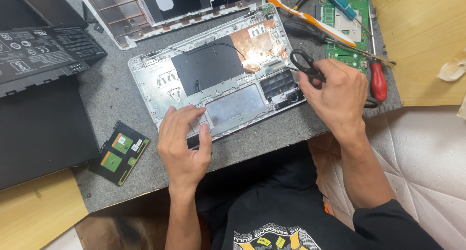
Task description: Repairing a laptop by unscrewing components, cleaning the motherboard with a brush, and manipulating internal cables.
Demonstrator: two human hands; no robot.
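Currently my left hand presses flat on the gutted laptop shell at the worktop centre, my right hand grips black scissors; board already out, speaker and wiring remain.

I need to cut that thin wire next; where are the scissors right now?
In the head view, the black-handled scissors are in the right hand, over the right edge of the opened laptop shell.

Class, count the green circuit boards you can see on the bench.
2. One green board lies top right under the tools; a smaller board with green patches lies bottom left, beside the left hand. Others may be hidden.
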